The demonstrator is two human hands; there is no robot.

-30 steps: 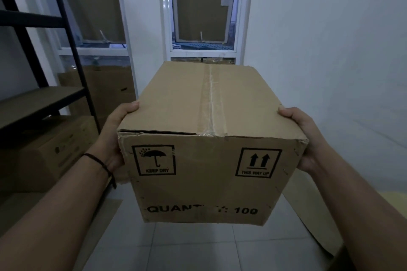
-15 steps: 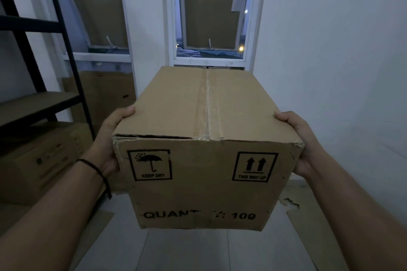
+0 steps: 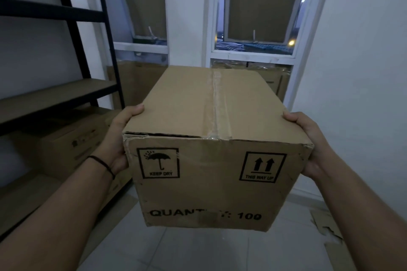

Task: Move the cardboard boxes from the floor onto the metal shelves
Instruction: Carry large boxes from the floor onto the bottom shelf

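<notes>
I hold a taped brown cardboard box (image 3: 211, 138) in the air in front of me, upright, printed with KEEP DRY and THIS WAY UP marks. My left hand (image 3: 119, 138) grips its left side, thumb curled over the top edge. My right hand (image 3: 308, 141) grips its right side the same way. The black metal shelf unit (image 3: 55, 94) stands to the left of the box, with a bare board shelf at about hand height. Another cardboard box (image 3: 66, 141) sits on the lower shelf beneath that board.
Two windows (image 3: 253, 17) covered with cardboard sheets are straight ahead behind the box. A white wall (image 3: 363, 61) closes the right side. Torn flat cardboard (image 3: 328, 226) lies on the tiled floor at the lower right, and more cardboard leans under the left window.
The view has swung to the right and up, so the shelf unit and windows shifted across the frame. The box stays held between both hands, at much the same height.
</notes>
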